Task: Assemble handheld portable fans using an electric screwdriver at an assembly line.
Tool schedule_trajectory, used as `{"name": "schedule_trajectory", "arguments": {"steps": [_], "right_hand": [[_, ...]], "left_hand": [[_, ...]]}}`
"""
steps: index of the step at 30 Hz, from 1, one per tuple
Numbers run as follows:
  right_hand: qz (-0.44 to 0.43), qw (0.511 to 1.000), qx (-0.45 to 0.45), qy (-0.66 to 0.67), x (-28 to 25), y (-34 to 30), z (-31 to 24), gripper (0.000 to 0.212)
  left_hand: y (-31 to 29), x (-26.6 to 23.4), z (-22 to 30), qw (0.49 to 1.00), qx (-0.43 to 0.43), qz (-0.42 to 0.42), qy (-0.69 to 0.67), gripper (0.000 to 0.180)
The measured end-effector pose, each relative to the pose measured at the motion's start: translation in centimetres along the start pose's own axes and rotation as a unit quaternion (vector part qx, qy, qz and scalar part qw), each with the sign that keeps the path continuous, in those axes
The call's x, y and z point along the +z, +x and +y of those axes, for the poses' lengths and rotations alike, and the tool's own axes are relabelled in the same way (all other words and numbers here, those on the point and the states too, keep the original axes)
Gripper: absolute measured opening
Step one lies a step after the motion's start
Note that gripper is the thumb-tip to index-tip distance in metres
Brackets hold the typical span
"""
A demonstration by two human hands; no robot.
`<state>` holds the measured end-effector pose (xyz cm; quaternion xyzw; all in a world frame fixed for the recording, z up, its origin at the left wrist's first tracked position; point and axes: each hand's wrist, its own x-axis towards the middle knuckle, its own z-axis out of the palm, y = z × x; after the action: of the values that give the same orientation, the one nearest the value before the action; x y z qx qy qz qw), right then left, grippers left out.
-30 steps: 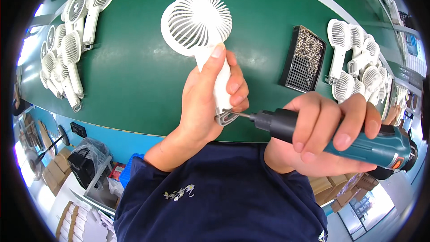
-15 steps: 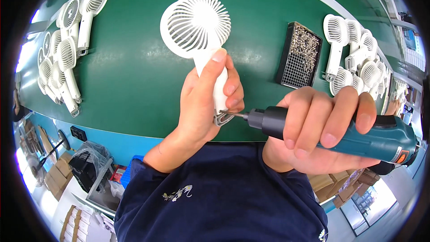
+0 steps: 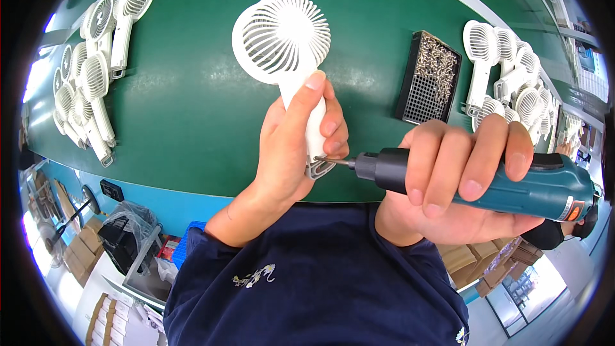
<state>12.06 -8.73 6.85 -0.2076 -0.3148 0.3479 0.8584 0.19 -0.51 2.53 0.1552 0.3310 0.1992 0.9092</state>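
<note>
My left hand [image 3: 296, 144] grips the handle of a white hand-held fan [image 3: 282, 41], whose round grille head points away over the green table [image 3: 192, 109]. My right hand [image 3: 458, 173] holds a teal and grey electric screwdriver [image 3: 512, 182] lying sideways. Its bit [image 3: 334, 162] touches the bottom end of the fan's handle, just below my left fingers.
A pile of white fans [image 3: 90, 83] lies at the table's left end, another pile of white fans [image 3: 512, 86] at the right. A black tray of small screws [image 3: 428, 77] sits right of the held fan. Cardboard boxes [image 3: 77, 250] and a black bin [image 3: 125, 234] stand on the floor below.
The screwdriver has shifted slightly left, its bit staying at the handle's end. Both hands keep their grip; the view has drifted a little.
</note>
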Motion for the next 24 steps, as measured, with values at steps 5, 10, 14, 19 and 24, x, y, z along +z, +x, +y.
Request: {"name": "schedule_trajectory", "arguments": {"steps": [5, 10, 14, 19, 24], "right_hand": [[0.008, 1.000, 0.000, -0.006, 0.1, -0.1, -0.1, 0.043], [0.019, 1.000, -0.014, -0.004, 0.3, -0.2, -0.4, 0.042], [0.040, 0.995, -0.080, -0.034, 0.5, -0.5, -1.6, 0.038], [0.018, 0.995, -0.069, -0.076, 0.5, -0.6, -1.5, 0.046], [-0.007, 0.997, -0.048, -0.061, 0.1, -0.6, -1.2, 0.050]], "left_hand": [[0.0, 0.1, 0.2, 1.000, -0.001, -0.007, -0.001, 0.027], [-0.1, -0.1, 0.4, 1.000, -0.004, -0.020, -0.011, 0.027], [0.3, -0.4, 0.1, 0.999, 0.014, -0.027, -0.026, 0.026], [0.4, -0.5, 0.0, 0.995, 0.034, -0.080, -0.044, 0.028], [0.4, -0.7, -0.1, 0.994, 0.025, -0.089, -0.052, 0.025]]}}
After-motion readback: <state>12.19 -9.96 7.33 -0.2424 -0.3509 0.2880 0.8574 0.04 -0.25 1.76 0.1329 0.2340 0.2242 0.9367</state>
